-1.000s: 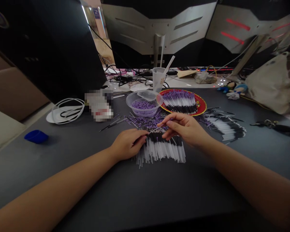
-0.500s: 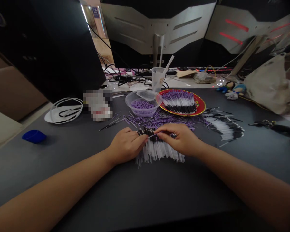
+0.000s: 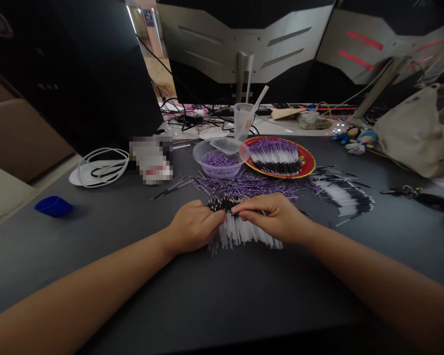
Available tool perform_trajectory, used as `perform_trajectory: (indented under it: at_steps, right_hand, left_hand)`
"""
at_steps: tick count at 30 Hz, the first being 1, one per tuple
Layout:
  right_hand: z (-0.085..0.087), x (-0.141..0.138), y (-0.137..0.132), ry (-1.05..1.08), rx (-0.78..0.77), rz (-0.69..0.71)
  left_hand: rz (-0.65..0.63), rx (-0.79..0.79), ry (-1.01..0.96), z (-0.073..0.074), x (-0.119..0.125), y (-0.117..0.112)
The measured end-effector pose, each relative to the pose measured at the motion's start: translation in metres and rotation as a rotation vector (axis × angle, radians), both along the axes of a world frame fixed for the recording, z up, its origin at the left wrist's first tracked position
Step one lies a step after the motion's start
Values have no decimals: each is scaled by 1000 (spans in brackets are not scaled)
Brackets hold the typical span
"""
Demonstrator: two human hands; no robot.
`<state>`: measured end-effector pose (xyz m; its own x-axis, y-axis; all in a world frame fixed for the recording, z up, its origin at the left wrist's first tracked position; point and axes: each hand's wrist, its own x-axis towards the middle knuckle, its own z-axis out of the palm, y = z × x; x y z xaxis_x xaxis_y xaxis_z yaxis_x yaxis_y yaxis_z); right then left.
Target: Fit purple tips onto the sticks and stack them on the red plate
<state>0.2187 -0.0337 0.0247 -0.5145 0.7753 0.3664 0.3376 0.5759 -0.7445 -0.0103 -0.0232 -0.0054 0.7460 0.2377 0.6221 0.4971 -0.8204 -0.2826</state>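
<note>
My left hand point(image 3: 194, 224) is closed in a pinch on a thin pen refill, a white tube whose tip points toward my other hand. My right hand point(image 3: 277, 214) has its thumb and fingers pressed together at the refill's other end; a small purple cap there is mostly hidden by the fingertips. Beneath both hands lies a thick row of pen refills point(image 3: 249, 231), with white tubes toward me and black ends with pale metal tips away. Loose purple caps point(image 3: 244, 186) are scattered just beyond the row.
A clear bowl point(image 3: 221, 170) of purple caps and a red plate point(image 3: 309, 165) of capped refills stand behind. More refills point(image 3: 346, 195) lie at right. A plastic cup point(image 3: 241, 123), a white cable point(image 3: 103, 167), a blue cup-like object point(image 3: 53, 206) and monitors point(image 3: 244, 39) surround the work.
My right hand's fingertips have moved slightly left and down, nearer to my left hand. Less of the refill shows between them. My left hand has barely moved.
</note>
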Motion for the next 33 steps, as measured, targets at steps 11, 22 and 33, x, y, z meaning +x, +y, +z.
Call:
perform_trajectory:
  at_steps: [11, 22, 33]
  right_hand:
    - [4, 2, 0, -122, 45, 42]
    - [-1, -4, -3, -105, -118, -3]
    - [19, 29, 22, -351, 101, -141]
  left_hand:
    - [8, -19, 67, -2, 2, -3]
    - [46, 8, 38, 0, 3, -5]
    - [152, -325, -217, 5, -1, 12]
